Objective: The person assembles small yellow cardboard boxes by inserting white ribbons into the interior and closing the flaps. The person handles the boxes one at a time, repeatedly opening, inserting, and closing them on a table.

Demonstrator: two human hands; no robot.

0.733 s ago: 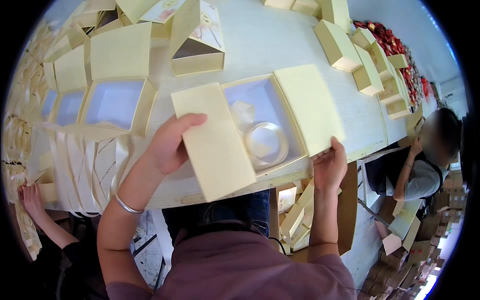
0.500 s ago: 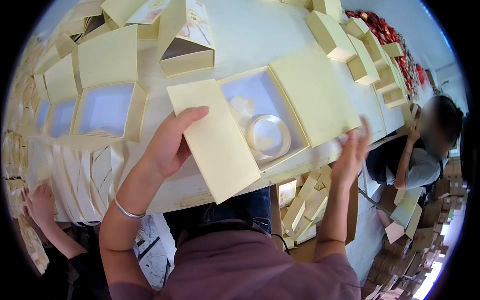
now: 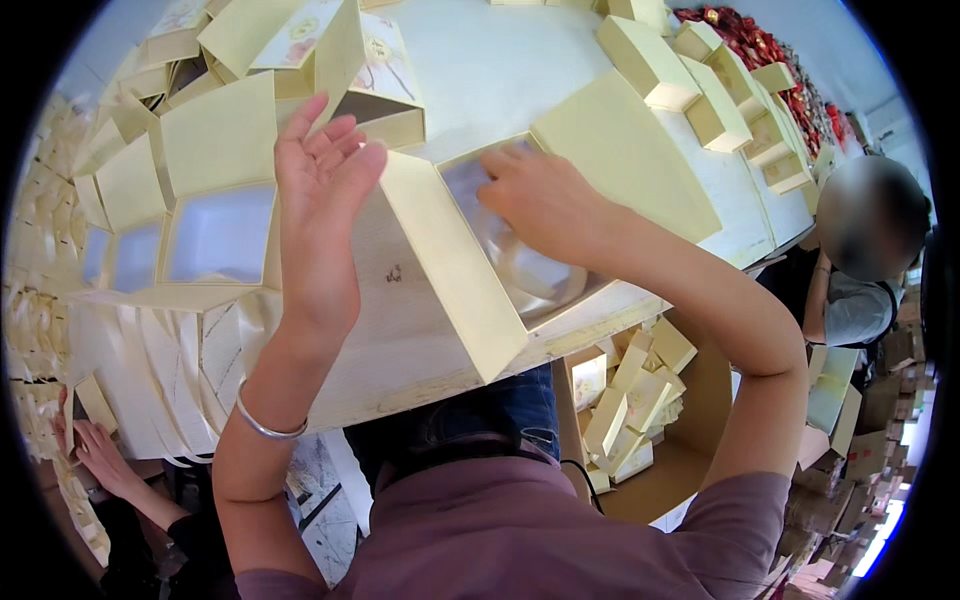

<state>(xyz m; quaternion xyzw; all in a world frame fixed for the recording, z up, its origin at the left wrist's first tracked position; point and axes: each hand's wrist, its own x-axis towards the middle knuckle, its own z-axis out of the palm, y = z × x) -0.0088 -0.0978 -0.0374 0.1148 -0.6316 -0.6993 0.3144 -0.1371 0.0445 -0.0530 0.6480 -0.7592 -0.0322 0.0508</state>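
In front of me on the table lies an open cream gift box [image 3: 600,291] with a pale lavender inside. Its left flap [image 3: 455,265] tilts up and its right flap [image 3: 630,160] spreads flat. My right hand [image 3: 545,205] reaches into the box with bent fingers; what they pinch, if anything, is hidden. Below that hand a roll of cream ribbon [image 3: 545,285] lies in the box, blurred and partly covered. My left hand [image 3: 322,205] is raised beside the left flap, palm up and fingers apart, holding nothing.
Open cream boxes [image 3: 220,235] stand at left beside hanging cream ribbons [image 3: 170,360]. Closed boxes [image 3: 645,65] line the far right near a red heap [image 3: 750,50]. A carton [image 3: 690,460] of small boxes sits below the table edge. Co-workers [image 3: 865,270] flank me.
My left hand has let go of the left flap and risen up and left. My right hand has moved from beside the right flap into the box.
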